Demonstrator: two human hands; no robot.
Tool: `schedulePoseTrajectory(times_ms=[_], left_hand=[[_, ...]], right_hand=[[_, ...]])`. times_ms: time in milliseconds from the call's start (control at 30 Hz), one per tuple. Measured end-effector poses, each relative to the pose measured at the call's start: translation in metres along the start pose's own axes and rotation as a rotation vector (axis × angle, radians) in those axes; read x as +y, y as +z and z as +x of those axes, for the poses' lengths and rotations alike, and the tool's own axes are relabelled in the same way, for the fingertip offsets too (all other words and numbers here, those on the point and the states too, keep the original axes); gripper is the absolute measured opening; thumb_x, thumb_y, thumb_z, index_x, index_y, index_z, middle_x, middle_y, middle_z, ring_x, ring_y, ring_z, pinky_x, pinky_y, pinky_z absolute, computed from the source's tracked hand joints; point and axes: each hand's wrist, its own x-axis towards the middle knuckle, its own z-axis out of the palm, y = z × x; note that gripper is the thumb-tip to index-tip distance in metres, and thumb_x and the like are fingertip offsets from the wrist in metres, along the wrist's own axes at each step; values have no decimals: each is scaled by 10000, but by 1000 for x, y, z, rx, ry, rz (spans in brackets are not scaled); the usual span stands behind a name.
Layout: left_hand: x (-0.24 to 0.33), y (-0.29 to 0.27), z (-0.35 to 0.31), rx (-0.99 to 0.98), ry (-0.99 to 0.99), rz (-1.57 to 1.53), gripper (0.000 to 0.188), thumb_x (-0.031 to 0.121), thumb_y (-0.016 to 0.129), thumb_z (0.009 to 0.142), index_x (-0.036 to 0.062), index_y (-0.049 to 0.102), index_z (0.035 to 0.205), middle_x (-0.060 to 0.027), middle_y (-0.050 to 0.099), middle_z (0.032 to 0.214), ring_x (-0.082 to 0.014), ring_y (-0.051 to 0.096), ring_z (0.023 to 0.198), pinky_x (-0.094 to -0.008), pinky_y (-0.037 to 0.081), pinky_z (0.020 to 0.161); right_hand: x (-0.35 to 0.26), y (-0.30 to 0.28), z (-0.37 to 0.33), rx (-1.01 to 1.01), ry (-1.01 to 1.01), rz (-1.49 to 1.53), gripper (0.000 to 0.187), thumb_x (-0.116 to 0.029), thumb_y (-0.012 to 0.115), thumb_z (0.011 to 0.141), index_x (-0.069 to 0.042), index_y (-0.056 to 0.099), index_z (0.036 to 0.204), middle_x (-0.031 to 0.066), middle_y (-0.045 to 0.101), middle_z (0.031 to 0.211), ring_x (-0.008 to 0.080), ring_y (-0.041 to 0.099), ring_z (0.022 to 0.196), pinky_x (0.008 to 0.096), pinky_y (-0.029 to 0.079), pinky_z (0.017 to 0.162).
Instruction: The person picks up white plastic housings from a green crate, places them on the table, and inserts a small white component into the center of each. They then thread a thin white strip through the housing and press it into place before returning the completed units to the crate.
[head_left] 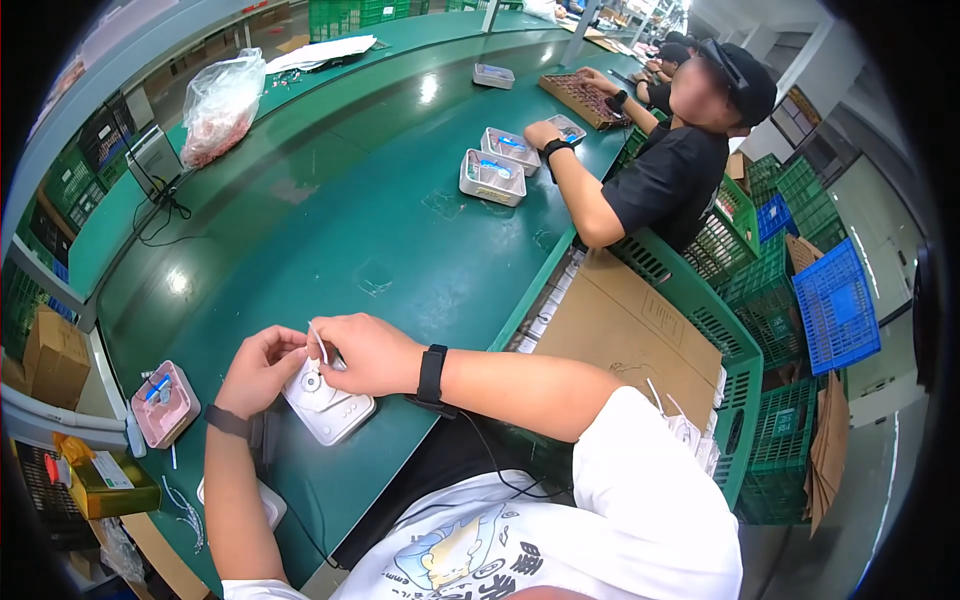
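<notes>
A white rounded plastic housing (345, 418) lies at the table's near edge, a round knob-like part on its face. Over its far end, my right hand (372, 352) is closed in a pinch on a thin white strip (318, 342), which stands up between the fingers. Close beside it, my left hand (258, 375) has thumb and fingers drawn together at the housing's upper left; what they grip is hidden. Under my left forearm, another white piece (271, 506) shows only in part.
A pinkish-white tray (165, 405) with a blue item stands left, near a yellow box (112, 485). Further along are more trays (492, 178) and a co-worker (670, 150) at the table's right side. A green crate (740, 430) holding cardboard adjoins my right arm. Loose cables (160, 205) lie far left.
</notes>
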Motion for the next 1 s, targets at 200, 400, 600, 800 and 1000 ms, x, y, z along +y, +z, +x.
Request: schedulePoseTrajectory(times_ms=[200,400,600,800,1000], left_hand=[[1,0,-1,12,-20,22,170,100,749,1077,7,719,1216,-35,782,1127,-106,724,1017,-289,585,921],[2,1,1,10,-1,3,178,61,727,1068,-13,717,1229,-58,779,1137,-122,732,1011,-297,599,911],[0,1,0,15,-4,29,164,79,752,1066,13,718,1213,-26,768,1111,-107,719,1005,-288,586,905],[1,1,0,13,-2,33,172,66,758,1049,9,711,1205,-24,765,1102,-99,715,995,-283,582,886],[4,1,1,7,11,45,176,70,761,1048,8,709,1204,-19,767,1095,-96,717,991,-279,582,879]], right_hand=[[-9,-6,-1,-62,167,114,177,-93,734,916,-66,636,1061,157,780,933,359,773,875,473,607,793],[2,11,-2,23,77,79,204,-64,726,915,-59,615,1086,168,776,928,388,765,868,490,603,773],[-1,16,-6,41,60,-6,191,-44,702,921,-65,603,1082,159,748,900,417,731,867,525,570,775],[-8,16,-10,71,-41,-202,174,-36,684,919,-89,617,1070,131,727,903,393,709,936,530,532,857],[-9,19,-7,97,-64,-218,181,-33,698,898,-99,631,1053,127,731,917,386,709,934,523,537,843]])
